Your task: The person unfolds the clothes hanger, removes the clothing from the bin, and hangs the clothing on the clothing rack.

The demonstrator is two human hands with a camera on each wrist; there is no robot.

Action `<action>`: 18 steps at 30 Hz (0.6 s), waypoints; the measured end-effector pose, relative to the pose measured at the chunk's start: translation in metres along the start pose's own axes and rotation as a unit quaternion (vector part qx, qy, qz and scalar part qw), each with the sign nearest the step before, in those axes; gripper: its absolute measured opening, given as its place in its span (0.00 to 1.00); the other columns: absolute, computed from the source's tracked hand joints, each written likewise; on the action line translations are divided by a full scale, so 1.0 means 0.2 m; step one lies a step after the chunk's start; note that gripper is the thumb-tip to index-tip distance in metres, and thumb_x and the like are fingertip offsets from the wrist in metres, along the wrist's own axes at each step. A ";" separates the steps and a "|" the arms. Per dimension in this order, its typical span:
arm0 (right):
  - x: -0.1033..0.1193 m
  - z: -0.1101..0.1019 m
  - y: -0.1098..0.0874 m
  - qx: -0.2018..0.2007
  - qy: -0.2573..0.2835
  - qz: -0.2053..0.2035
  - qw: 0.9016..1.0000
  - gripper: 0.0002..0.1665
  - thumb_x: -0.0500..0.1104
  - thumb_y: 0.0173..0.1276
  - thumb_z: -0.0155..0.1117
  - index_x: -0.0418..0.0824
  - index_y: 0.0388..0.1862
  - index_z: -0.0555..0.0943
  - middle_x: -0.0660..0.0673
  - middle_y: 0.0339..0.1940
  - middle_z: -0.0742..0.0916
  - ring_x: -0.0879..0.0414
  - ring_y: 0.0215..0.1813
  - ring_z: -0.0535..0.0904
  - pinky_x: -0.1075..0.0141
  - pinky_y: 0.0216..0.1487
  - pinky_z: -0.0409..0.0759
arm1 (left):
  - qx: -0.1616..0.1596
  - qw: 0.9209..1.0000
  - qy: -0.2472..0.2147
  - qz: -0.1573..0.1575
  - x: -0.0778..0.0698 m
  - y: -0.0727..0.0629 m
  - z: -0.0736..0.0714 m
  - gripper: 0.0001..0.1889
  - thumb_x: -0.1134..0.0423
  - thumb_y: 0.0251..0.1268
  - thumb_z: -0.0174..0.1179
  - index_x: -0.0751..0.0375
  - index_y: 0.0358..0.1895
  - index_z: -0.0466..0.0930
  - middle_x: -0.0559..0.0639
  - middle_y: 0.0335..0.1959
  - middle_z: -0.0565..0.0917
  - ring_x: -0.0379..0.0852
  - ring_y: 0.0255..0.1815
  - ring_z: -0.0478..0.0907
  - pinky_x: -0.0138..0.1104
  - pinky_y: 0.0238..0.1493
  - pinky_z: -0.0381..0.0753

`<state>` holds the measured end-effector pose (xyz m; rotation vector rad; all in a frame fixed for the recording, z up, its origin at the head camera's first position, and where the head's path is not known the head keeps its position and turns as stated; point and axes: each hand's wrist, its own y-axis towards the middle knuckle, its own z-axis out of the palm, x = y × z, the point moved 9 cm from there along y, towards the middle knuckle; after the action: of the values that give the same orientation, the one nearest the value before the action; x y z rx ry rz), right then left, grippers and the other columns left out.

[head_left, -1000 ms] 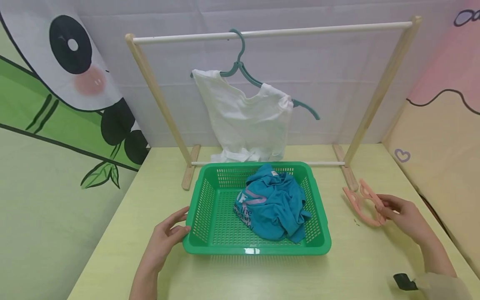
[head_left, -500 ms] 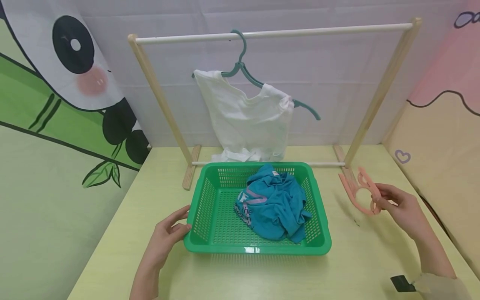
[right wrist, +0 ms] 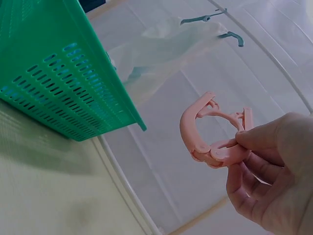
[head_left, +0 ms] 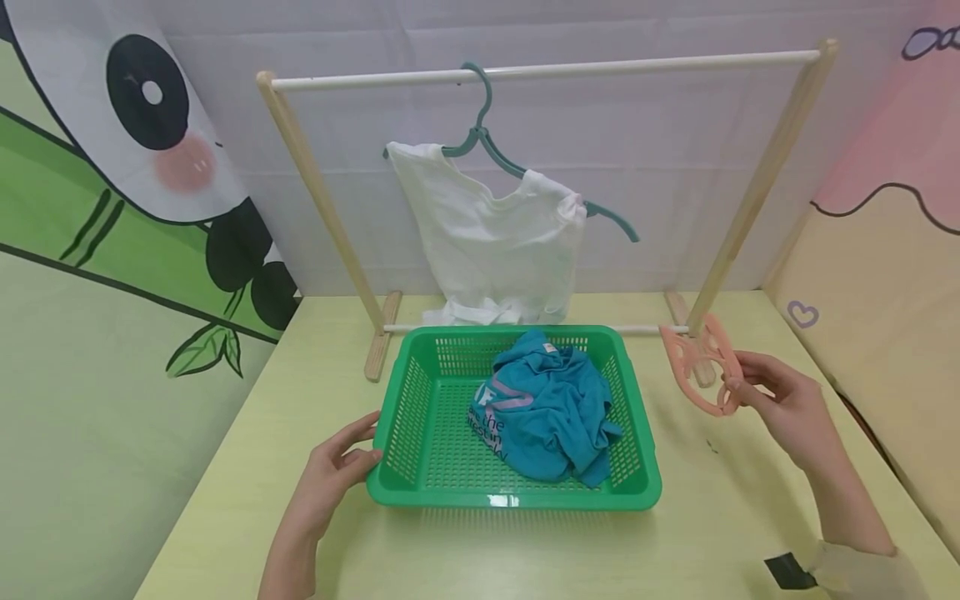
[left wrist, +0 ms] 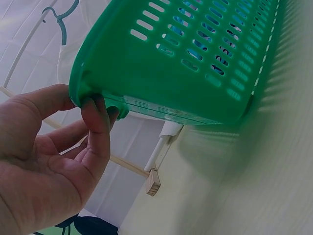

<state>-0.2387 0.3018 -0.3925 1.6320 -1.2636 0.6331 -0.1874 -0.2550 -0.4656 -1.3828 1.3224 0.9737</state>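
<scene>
My right hand (head_left: 783, 404) pinches a pink folding clothes hanger (head_left: 678, 362) by one side, thumb against the fingers. The hanger is folded up, its arms bent together, and is held above the table right of the basket; the right wrist view shows its ring-like middle. My left hand (head_left: 333, 467) grips the left rim of a green plastic basket (head_left: 513, 502), with fingers curled at the edge in the left wrist view. A crumpled teal T-shirt (head_left: 555, 408) with printed lettering lies in the basket's right part.
Behind the basket stands a wooden rack with a white top rail (head_left: 660, 65). From it hangs a green hanger (head_left: 483, 100) bearing a white sleeveless shirt (head_left: 502, 242). Printed cloth walls (head_left: 892, 333) close in both sides of the yellow table (head_left: 480, 558).
My right hand has raised the pink folding hanger off the table area and carried it away from me and slightly left. The left hand and basket stay put.
</scene>
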 end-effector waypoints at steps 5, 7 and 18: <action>0.08 0.04 0.01 -0.005 0.063 -0.017 0.998 0.20 0.26 0.66 0.62 0.27 0.57 0.78 0.60 0.37 0.86 0.69 0.40 0.81 0.79 0.38 0.82 | -0.001 1.000 0.002 0.000 0.00 0.00 0.00 0.29 0.65 0.71 0.59 0.61 0.73 0.64 0.64 0.65 0.72 0.35 0.41 0.85 0.30 0.46 0.85; 0.11 0.06 0.02 -0.006 0.089 -0.022 0.996 0.19 0.25 0.66 0.62 0.26 0.56 0.78 0.58 0.37 0.87 0.68 0.41 0.81 0.79 0.39 0.82 | -0.001 1.000 0.001 0.001 0.00 0.00 0.00 0.29 0.65 0.71 0.58 0.61 0.73 0.64 0.64 0.65 0.72 0.35 0.41 0.85 0.30 0.45 0.85; 0.24 0.16 0.02 -0.002 0.072 -0.045 0.996 0.19 0.27 0.66 0.63 0.28 0.56 0.78 0.57 0.38 0.86 0.66 0.42 0.81 0.79 0.41 0.83 | -0.004 1.000 0.003 0.003 -0.01 -0.01 0.00 0.29 0.65 0.71 0.58 0.60 0.73 0.64 0.58 0.62 0.74 0.35 0.41 0.85 0.31 0.45 0.85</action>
<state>-0.2314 0.2517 -0.3646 1.6016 -1.0804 0.6797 -0.1862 -0.2547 -0.4645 -1.3895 1.3284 0.9806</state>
